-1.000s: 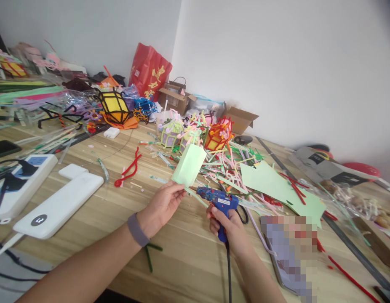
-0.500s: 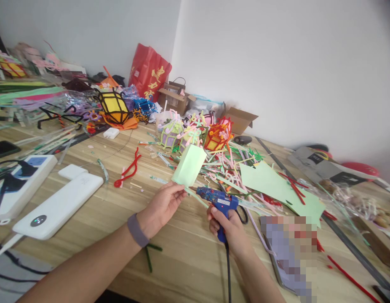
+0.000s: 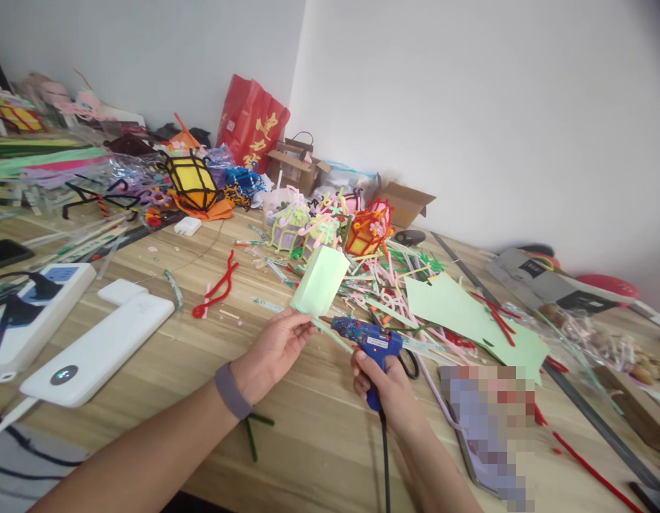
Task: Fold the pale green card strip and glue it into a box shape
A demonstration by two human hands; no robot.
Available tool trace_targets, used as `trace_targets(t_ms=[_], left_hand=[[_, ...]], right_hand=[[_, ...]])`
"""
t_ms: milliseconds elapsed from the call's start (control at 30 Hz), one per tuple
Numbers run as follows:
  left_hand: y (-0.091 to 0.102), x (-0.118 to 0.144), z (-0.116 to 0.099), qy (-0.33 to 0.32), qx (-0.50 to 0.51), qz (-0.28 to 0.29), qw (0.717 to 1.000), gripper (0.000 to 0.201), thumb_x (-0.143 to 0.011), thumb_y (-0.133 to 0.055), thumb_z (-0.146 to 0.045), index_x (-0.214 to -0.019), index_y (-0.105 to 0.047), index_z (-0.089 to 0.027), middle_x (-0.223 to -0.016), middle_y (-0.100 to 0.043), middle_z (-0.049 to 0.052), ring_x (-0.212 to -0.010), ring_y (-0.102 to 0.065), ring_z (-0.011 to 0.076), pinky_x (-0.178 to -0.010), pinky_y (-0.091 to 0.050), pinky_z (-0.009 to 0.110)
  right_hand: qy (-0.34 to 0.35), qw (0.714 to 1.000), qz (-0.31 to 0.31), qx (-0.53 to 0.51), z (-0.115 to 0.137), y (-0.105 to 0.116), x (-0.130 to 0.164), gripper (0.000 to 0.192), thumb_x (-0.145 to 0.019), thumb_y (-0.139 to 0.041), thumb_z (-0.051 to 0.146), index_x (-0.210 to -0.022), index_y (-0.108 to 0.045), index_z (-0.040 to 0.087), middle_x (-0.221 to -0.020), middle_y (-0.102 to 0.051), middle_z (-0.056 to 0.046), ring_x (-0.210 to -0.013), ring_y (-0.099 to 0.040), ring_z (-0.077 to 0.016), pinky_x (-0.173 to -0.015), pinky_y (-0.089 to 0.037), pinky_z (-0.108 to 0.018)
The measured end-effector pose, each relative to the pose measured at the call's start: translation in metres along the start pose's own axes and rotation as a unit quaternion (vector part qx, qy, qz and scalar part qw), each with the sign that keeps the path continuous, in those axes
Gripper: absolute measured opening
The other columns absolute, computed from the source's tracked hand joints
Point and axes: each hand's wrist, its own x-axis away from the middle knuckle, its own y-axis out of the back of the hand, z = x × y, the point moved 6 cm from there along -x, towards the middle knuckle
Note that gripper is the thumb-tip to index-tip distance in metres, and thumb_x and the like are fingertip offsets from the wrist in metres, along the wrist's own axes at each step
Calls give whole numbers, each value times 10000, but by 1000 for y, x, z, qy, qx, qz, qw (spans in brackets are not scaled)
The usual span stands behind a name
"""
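My left hand point(image 3: 274, 349) pinches the lower end of a pale green folded paper box point(image 3: 320, 281) and holds it tilted above the wooden table point(image 3: 308, 442). My right hand point(image 3: 386, 388) grips a blue hot glue gun point(image 3: 371, 342) by its handle. The gun's nozzle points left at the bottom edge of the green box, almost touching it. A black cord runs from the gun down toward me. A grey band sits on my left wrist.
Pipe cleaners and small lantern crafts point(image 3: 330, 228) are heaped behind the box. Green paper sheets point(image 3: 458, 306) lie to the right, a tablet point(image 3: 487, 420) beside my right hand. A white power bank point(image 3: 95, 349) and power strip point(image 3: 31, 313) lie at left. A red bag point(image 3: 252, 128) leans on the wall.
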Motion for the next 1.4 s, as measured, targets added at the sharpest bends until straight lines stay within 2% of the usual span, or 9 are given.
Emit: trace_targets(t_ms=[533,1400], left_hand=[[1,-1,1,1,2,2,1000,228,-761,-559,63,-649,-614,-128,-631,-650,8,-576,-600,78,-594,-487,184],[-1,0,1,6,8,0,1000,216,-739,-579,67,-661,-610,-132,-648,-660,19,-581,-604,89,-590,-482,194]], right_hand=[[-7,999,-12,43,6,-3,1,531,-624,-731,651,-567,-486,183,-448,-397,76,-386,-403,-63,-408,-340,-214],[-4,997,-32,70,10,-3,3,578,-586,-715,705,-566,-434,201,-449,-393,81,-383,-421,-67,-402,-330,-216]])
